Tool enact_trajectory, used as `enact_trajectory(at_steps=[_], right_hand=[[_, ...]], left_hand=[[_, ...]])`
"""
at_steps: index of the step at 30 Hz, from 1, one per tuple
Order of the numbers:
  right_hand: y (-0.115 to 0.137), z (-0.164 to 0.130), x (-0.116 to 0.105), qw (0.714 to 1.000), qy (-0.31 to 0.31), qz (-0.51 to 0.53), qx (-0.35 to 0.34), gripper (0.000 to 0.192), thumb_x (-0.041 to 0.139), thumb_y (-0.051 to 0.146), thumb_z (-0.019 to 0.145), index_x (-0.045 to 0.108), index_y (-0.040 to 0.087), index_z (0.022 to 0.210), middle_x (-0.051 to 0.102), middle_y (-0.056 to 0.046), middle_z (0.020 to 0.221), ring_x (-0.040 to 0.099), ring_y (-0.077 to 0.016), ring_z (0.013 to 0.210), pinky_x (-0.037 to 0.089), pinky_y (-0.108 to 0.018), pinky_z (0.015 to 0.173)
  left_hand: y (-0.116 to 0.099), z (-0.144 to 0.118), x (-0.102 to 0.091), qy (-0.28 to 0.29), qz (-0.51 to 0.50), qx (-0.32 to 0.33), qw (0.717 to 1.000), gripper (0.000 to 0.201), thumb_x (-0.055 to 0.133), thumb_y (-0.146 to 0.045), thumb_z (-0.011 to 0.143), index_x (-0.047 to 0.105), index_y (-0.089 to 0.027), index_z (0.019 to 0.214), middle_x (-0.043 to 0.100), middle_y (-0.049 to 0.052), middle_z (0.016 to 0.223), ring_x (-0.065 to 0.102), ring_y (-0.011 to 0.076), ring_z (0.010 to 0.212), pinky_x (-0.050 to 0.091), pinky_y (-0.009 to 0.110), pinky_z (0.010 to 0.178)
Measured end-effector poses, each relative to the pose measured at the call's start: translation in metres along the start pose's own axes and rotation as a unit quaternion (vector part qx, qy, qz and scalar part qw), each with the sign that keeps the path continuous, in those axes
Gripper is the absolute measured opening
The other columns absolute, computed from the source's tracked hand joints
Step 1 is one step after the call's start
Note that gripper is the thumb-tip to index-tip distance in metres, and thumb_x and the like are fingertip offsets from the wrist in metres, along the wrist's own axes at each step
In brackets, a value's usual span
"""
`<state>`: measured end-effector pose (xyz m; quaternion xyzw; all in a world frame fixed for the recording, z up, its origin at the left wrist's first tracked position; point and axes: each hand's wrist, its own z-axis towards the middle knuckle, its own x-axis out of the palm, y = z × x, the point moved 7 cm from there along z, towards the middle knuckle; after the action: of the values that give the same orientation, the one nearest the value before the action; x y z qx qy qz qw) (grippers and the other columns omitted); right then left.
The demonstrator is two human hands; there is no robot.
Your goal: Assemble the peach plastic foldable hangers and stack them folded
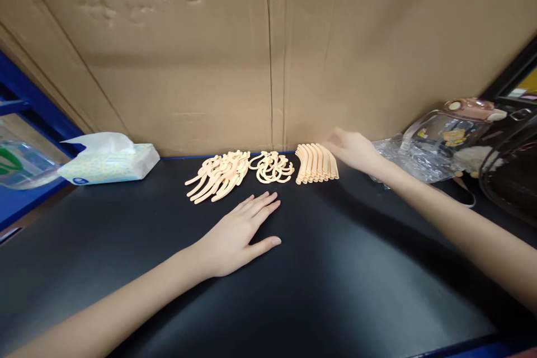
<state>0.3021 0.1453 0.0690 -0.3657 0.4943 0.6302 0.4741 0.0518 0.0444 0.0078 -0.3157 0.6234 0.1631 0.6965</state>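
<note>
1. The fingers of the right hand (351, 149) are held loosely apart at the far right end of the row of curved strips (316, 163); contact is likely, but no grasp can be seen.
2. The left hand (237, 238) is laid flat on the black table (335, 279), fingers spread, nothing held.
3. The strips lie just left of the right hand, their long axes pointing away from the person; this hand is clearly nearer.
4. Further left, the ring-shaped pieces (272, 168) and the hook-shaped pieces (218, 176) are placed.
5. The right fingertips are blurred.

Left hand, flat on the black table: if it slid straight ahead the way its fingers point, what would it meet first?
Probably the ring-shaped peach plastic pieces, the middle pile. The left hand points up and right toward them, over bare black table. Depth is hard to judge.
</note>
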Motion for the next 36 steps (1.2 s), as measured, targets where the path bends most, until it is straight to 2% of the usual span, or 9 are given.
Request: enact_trajectory(at_steps=[4, 10, 16, 20, 26, 28, 31, 34, 36], right_hand=[[-0.028, 0.018, 0.024, 0.998, 0.048, 0.004, 0.052, 0.04, 0.046, 0.054, 0.089, 0.057, 0.016, 0.092, 0.07, -0.015, 0.091, 0.065, -0.029, 0.085, 0.045, -0.037, 0.07], [-0.038, 0.019, 0.045, 0.995, 0.064, 0.024, 0.077, 0.044, 0.049, 0.063, 0.083, 0.05, 0.019, 0.085, 0.069, -0.012, 0.087, 0.064, -0.0262, 0.08, 0.043, -0.033, 0.064], [-0.04, 0.018, 0.046, 0.994, 0.062, 0.041, 0.082, 0.034, 0.052, 0.054, 0.083, 0.048, 0.02, 0.087, 0.067, -0.006, 0.077, 0.062, -0.0202, 0.066, 0.04, -0.029, 0.056], [-0.038, 0.017, 0.042, 0.996, 0.041, 0.033, 0.068, 0.019, 0.054, 0.038, 0.082, 0.05, 0.02, 0.087, 0.066, -0.005, 0.075, 0.062, -0.0205, 0.069, 0.039, -0.028, 0.057], [-0.03, 0.014, 0.014, 0.998, -0.006, 0.014, 0.066, 0.026, 0.057, 0.031, 0.078, 0.052, 0.016, 0.099, 0.066, -0.008, 0.077, 0.062, -0.0247, 0.073, 0.04, -0.03, 0.061], [-0.02, 0.008, 0.0, 0.998, -0.033, 0.032, 0.044, 0.031, 0.057, 0.03, 0.079, 0.052, 0.016, 0.105, 0.067, -0.006, 0.081, 0.063, -0.0227, 0.074, 0.042, -0.03, 0.063], [0.012, -0.012, -0.012, 0.991, -0.042, 0.117, -0.057, 0.032, 0.056, 0.025, 0.077, 0.054, 0.017, 0.108, 0.066, -0.002, 0.079, 0.062, -0.0177, 0.068, 0.045, -0.029, 0.065], [0.049, -0.045, -0.002, 0.976, 0.005, 0.157, -0.154, 0.021, 0.054, 0.021, 0.078, 0.06, 0.018, 0.097, 0.066, -0.002, 0.082, 0.061, -0.0164, 0.071, 0.047, -0.029, 0.068], [0.072, -0.07, 0.011, 0.962, 0.028, 0.147, -0.228, 0.026, 0.051, 0.014, 0.077, 0.062, 0.019, 0.1, 0.065, -0.003, 0.09, 0.061, -0.0168, 0.078, 0.048, -0.03, 0.072]], left_hand=[[0.0, -0.001, 0.0, 0.002, -0.007, 0.0, 1.0, 0.065, 0.035, -0.057, 0.096, 0.031, -0.016, 0.147, 0.025, 0.01, 0.155, 0.023, 0.0272, 0.143, 0.022, 0.049, 0.117], [0.001, -0.001, -0.001, -0.01, -0.012, 0.0, 1.0, 0.063, 0.038, -0.055, 0.096, 0.032, -0.017, 0.146, 0.028, 0.01, 0.154, 0.026, 0.0275, 0.142, 0.024, 0.049, 0.116], [0.003, -0.001, 0.0, -0.012, -0.014, 0.006, 1.0, 0.063, 0.038, -0.054, 0.096, 0.03, -0.018, 0.147, 0.027, 0.009, 0.155, 0.024, 0.0254, 0.143, 0.022, 0.049, 0.117], [0.003, 0.0, 0.001, -0.019, -0.017, 0.005, 1.0, 0.061, 0.04, -0.053, 0.096, 0.03, -0.02, 0.147, 0.029, 0.009, 0.154, 0.025, 0.0258, 0.143, 0.023, 0.05, 0.117], [0.003, 0.001, 0.001, -0.023, -0.013, 0.003, 1.0, 0.059, 0.041, -0.05, 0.096, 0.031, -0.019, 0.146, 0.03, 0.009, 0.154, 0.026, 0.026, 0.142, 0.025, 0.051, 0.115], [0.004, 0.001, 0.001, -0.02, -0.012, 0.003, 1.0, 0.059, 0.041, -0.049, 0.096, 0.031, -0.019, 0.146, 0.03, 0.01, 0.154, 0.026, 0.0263, 0.142, 0.026, 0.052, 0.115], [0.004, 0.001, 0.002, -0.01, -0.015, 0.004, 1.0, 0.06, 0.042, -0.049, 0.096, 0.031, -0.017, 0.145, 0.029, 0.011, 0.154, 0.025, 0.0272, 0.142, 0.025, 0.053, 0.115], [0.006, 0.0, -0.001, -0.036, -0.038, -0.004, 0.999, 0.064, 0.042, -0.047, 0.096, 0.022, -0.017, 0.148, 0.031, 0.013, 0.153, 0.029, 0.0279, 0.141, 0.03, 0.053, 0.113], [0.009, -0.003, -0.007, -0.077, -0.059, -0.018, 0.995, 0.064, 0.043, -0.045, 0.096, 0.018, -0.017, 0.148, 0.035, 0.014, 0.15, 0.035, 0.0275, 0.137, 0.035, 0.05, 0.11]])
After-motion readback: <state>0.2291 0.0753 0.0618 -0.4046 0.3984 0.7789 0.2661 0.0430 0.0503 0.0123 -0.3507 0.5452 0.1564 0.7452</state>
